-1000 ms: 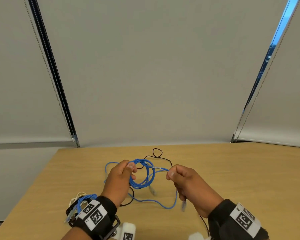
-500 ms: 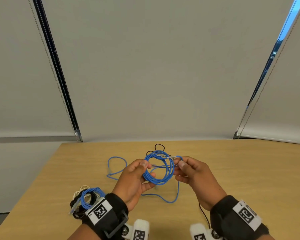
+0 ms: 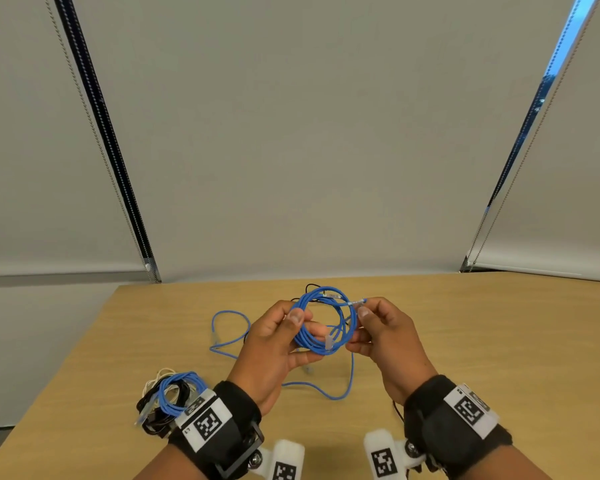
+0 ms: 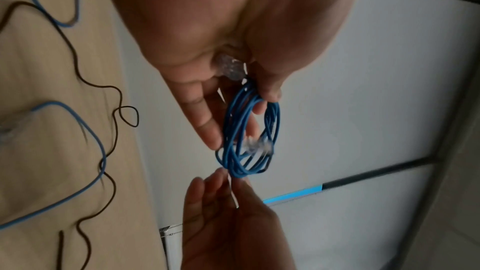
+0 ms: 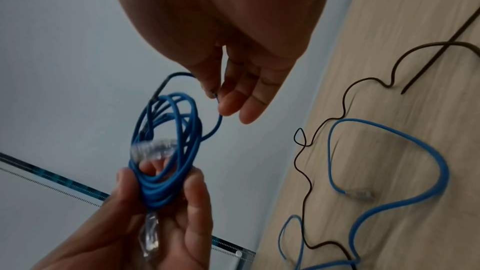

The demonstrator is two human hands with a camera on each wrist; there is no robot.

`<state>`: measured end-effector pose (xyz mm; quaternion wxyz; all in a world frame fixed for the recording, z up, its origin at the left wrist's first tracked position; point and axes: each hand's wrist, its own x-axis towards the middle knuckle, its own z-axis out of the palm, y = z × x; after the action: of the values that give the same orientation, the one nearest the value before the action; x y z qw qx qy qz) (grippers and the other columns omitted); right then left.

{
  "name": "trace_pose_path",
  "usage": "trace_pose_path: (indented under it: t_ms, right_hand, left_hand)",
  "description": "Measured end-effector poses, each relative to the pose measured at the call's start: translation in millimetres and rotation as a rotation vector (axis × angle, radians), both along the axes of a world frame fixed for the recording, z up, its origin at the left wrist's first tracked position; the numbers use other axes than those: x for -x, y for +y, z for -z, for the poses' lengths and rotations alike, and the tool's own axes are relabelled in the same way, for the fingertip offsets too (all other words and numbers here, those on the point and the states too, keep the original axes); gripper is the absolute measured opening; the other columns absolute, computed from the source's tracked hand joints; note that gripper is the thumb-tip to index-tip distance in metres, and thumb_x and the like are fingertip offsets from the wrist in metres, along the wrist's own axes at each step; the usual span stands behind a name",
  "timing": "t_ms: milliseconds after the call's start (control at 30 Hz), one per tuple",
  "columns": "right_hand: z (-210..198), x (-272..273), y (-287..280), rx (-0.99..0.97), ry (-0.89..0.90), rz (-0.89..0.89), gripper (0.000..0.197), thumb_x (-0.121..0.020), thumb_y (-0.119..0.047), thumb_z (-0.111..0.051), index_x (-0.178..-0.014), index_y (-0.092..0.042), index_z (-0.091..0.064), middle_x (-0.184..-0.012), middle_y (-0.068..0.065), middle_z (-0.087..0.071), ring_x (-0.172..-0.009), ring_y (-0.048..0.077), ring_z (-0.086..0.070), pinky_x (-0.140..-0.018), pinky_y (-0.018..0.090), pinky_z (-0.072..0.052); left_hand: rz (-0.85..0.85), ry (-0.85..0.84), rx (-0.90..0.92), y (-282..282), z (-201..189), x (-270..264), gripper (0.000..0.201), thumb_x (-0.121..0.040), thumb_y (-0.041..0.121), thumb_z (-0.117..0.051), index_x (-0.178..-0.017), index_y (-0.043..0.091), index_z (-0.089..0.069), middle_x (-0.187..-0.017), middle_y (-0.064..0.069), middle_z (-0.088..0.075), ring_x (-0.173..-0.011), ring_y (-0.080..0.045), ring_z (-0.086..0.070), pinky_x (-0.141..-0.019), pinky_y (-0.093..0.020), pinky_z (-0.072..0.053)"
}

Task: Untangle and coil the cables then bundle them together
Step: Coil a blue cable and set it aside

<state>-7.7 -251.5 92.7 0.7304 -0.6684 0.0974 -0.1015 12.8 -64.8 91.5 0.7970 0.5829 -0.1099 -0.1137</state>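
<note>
Two hands hold one blue cable coil (image 3: 321, 323) above the wooden table (image 3: 482, 341). Left hand (image 3: 274, 344) grips the coil's near side, thumb and fingers curled round the bundled turns. Right hand (image 3: 388, 337) pinches a strand at the coil's far side, beside a small white label. A clear plug (image 3: 329, 342) hangs across the loop. A loose blue cable (image 3: 229, 341) and a thin black cable (image 5: 309, 171) trail on the table below. Finished bundle of cables (image 3: 172, 398) (blue, black, white) lies near the left wrist.
</note>
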Motion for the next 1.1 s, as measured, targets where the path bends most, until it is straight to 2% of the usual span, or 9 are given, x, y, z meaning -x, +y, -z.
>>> trace_pose_path:
  t_ms: [133,233,300,433,667,767,900,1000,1100]
  right_hand:
    - [-2,7,9,-0.041,0.015,-0.091,0.028,-0.107,-0.022,-0.047,-0.104,-0.019,-0.074,-0.104,0.013,-0.075,-0.089,0.028,-0.074,-0.081,0.046,-0.062]
    - [0,14,18,-0.174,0.086,-0.203,0.039,-0.101,-0.059,-0.044,-0.114,-0.034,-0.072,-0.113,0.001,-0.076,-0.102,0.023,-0.074,-0.083,0.046,-0.058]
    - [4,17,24,-0.124,0.109,-0.281,0.043,-0.093,-0.069,-0.051,-0.122,-0.040,-0.064,-0.118,-0.003,-0.074,-0.108,0.022,-0.072,-0.085,0.045,-0.058]
    - [9,17,25,-0.028,0.175,-0.319,0.035,-0.093,-0.038,-0.070,-0.125,-0.042,-0.056,-0.112,0.002,-0.076,-0.086,0.024,-0.075,-0.075,0.038,-0.059]
    - [20,19,11,0.237,0.399,-0.484,0.041,-0.106,-0.028,-0.045,-0.146,-0.031,-0.039,-0.085,0.008,-0.076,-0.068,0.026,-0.072,-0.062,0.033,-0.056]
    - [20,27,3,0.243,0.372,-0.515,0.028,-0.107,-0.027,-0.043,-0.126,-0.033,-0.062,-0.075,0.009,-0.070,-0.063,0.023,-0.068,-0.066,0.034,-0.056]
    - [5,21,-10,-0.203,0.264,-0.425,0.027,-0.104,-0.024,-0.050,-0.104,-0.013,-0.075,-0.114,0.015,-0.073,-0.096,0.031,-0.072,-0.077,0.043,-0.058]
    - [-7,14,-18,-0.314,0.231,-0.367,0.030,-0.102,-0.026,-0.051,-0.096,-0.009,-0.075,-0.123,0.017,-0.071,-0.113,0.038,-0.069,-0.084,0.048,-0.058]
    - [-12,11,-18,-0.123,0.238,-0.388,0.033,-0.103,-0.035,-0.053,-0.083,-0.014,-0.069,-0.118,0.008,-0.075,-0.109,0.031,-0.071,-0.089,0.048,-0.057]
  left_hand:
    - [-0.034,-0.014,0.012,-6,5,2,0.023,-0.102,0.027,-0.051,-0.096,0.008,-0.062,-0.097,-0.016,-0.074,-0.089,-0.028,-0.074,-0.077,-0.043,-0.060]
    - [-0.068,-0.060,-0.006,-8,10,1,0.024,-0.101,0.027,-0.053,-0.092,0.009,-0.064,-0.098,-0.013,-0.070,-0.088,-0.027,-0.073,-0.076,-0.039,-0.060]
    - [-0.080,-0.091,-0.029,-11,13,1,0.024,-0.103,0.024,-0.051,-0.091,0.009,-0.064,-0.097,-0.014,-0.071,-0.090,-0.030,-0.074,-0.075,-0.040,-0.060]
    - [-0.137,-0.080,-0.078,-11,21,0,0.025,-0.104,0.020,-0.049,-0.087,0.011,-0.065,-0.091,-0.008,-0.071,-0.085,-0.026,-0.071,-0.075,-0.038,-0.059]
    - [-0.351,0.120,0.079,1,16,-16,0.024,-0.107,0.017,-0.042,-0.089,0.011,-0.056,-0.082,-0.008,-0.060,-0.085,-0.026,-0.071,-0.074,-0.039,-0.059]
    - [-0.359,0.203,0.183,16,14,-26,0.025,-0.108,0.018,-0.041,-0.089,0.012,-0.056,-0.079,-0.006,-0.059,-0.089,-0.027,-0.068,-0.080,-0.044,-0.055]
    - [-0.167,0.291,0.156,20,32,-14,0.008,-0.103,0.013,-0.050,-0.103,0.012,-0.058,-0.085,-0.017,-0.065,-0.070,-0.022,-0.069,-0.074,-0.046,-0.059]
    - [0.012,0.314,0.074,19,46,-2,0.043,-0.096,0.001,-0.059,-0.128,0.029,-0.053,-0.098,-0.023,-0.073,-0.074,-0.027,-0.072,-0.074,-0.045,-0.057]
    - [0.082,0.155,-0.174,17,46,-3,0.070,-0.089,-0.002,-0.067,-0.133,0.047,-0.046,-0.100,-0.015,-0.073,-0.089,-0.022,-0.072,-0.077,-0.040,-0.059]
